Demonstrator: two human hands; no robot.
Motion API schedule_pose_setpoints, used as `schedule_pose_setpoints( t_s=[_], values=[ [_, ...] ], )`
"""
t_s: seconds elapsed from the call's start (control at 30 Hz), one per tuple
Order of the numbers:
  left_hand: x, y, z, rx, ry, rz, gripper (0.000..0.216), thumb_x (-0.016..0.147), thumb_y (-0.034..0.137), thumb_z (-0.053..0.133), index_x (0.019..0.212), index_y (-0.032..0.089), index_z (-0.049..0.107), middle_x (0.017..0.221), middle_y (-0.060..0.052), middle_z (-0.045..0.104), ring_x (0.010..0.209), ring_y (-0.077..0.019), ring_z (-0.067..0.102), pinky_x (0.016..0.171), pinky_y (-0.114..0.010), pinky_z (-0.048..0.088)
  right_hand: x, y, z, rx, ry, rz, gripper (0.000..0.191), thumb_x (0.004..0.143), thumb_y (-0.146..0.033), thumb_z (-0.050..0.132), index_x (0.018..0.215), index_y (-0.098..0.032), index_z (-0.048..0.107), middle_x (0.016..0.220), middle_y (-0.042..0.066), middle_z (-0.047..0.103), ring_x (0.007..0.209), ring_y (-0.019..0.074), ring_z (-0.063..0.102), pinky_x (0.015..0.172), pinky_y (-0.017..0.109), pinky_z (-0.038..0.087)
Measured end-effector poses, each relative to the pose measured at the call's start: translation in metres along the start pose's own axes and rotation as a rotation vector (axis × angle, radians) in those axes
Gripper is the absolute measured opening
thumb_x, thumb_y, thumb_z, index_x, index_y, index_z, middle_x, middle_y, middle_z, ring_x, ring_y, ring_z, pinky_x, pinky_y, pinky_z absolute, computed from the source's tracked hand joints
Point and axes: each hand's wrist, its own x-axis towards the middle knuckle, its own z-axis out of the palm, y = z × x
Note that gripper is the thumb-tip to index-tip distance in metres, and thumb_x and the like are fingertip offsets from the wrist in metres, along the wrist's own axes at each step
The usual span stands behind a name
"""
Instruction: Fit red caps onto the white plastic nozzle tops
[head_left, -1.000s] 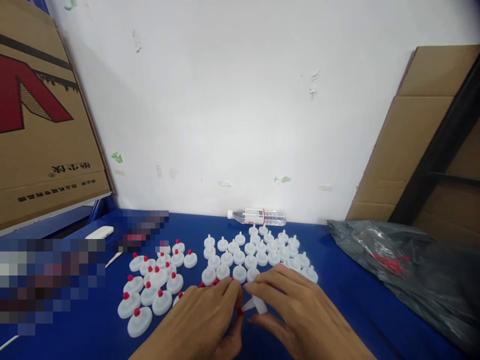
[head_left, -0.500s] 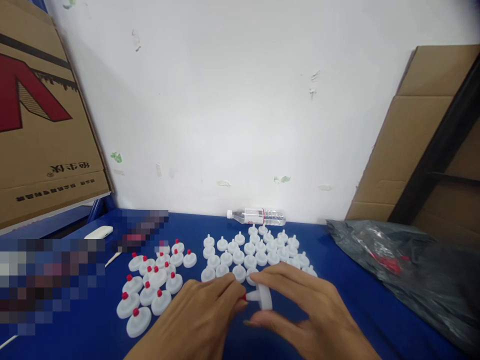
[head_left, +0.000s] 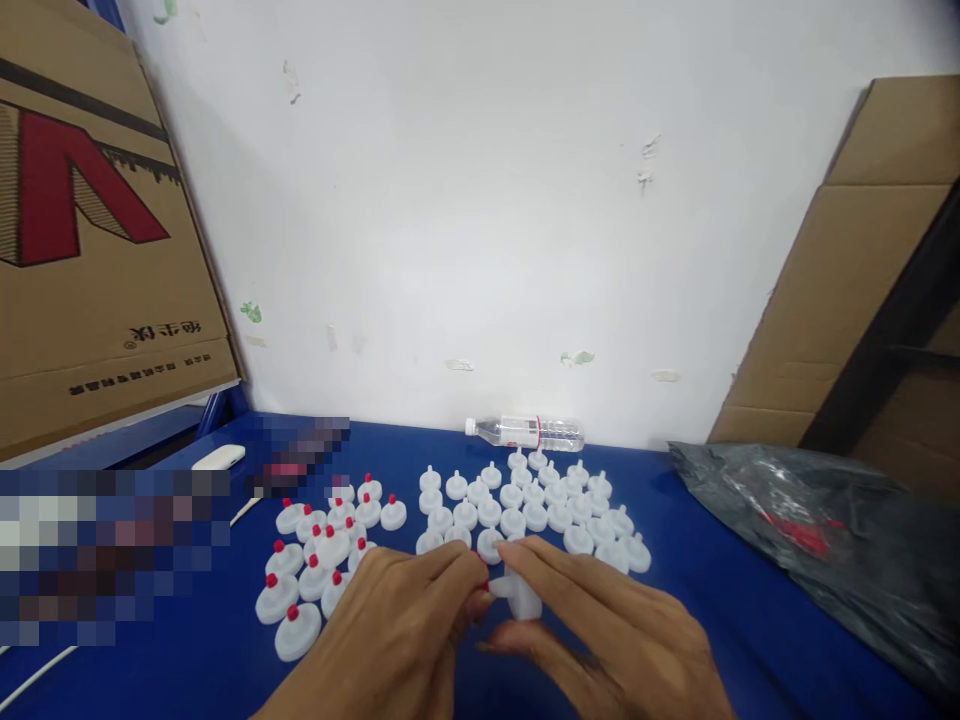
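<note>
Both my hands meet low in the middle of the view over a blue table. My right hand pinches a white plastic cap by its disc, spout pointing left. My left hand has its fingertips closed on a small red tip at the end of that spout. Just behind the hands lie several plain white caps in rows. To the left is a cluster of several white caps with red tips.
A clear water bottle lies against the white wall. A black plastic bag with red pieces inside fills the right side. Cardboard boxes stand at the left and right. A white object lies at the left.
The view has shifted slightly right and down. The cap in my right hand has turned a little and sits closer to my left fingertips; the hands stay together.
</note>
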Motion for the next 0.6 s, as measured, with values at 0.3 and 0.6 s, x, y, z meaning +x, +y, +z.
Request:
schedule_pose_setpoints(
  t_s=[0.3, 0.6],
  values=[
    [0.007, -0.004, -0.020, -0.105, 0.272, -0.086, 0.022, 0.109, 0.034, 0.053, 0.120, 0.036, 0.072, 0.094, 0.007, 0.077, 0.074, -0.0114, 0.069, 0.068, -0.022, 0.052, 0.002, 0.003, 0.014, -0.124, 0.061, 0.169, 0.047, 0.111, -0.057, 0.047, 0.132, -0.022, 0.070, 0.123, 0.005, 0.079, 0.104, 0.0210, 0.079, 0.091, 0.033, 0.067],
    [-0.001, -0.072, -0.027, 0.230, -0.085, -0.372, 0.040, 0.105, 0.026, 0.040, 0.093, 0.025, 0.077, 0.101, -0.008, 0.071, 0.107, -0.0321, 0.062, 0.085, -0.040, 0.050, -0.042, 0.065, 0.012, -0.412, -0.147, 0.307, 0.044, 0.114, -0.039, 0.036, 0.124, -0.019, 0.074, 0.127, 0.013, 0.077, 0.121, 0.0372, 0.072, 0.097, 0.064, 0.060]
  ],
)
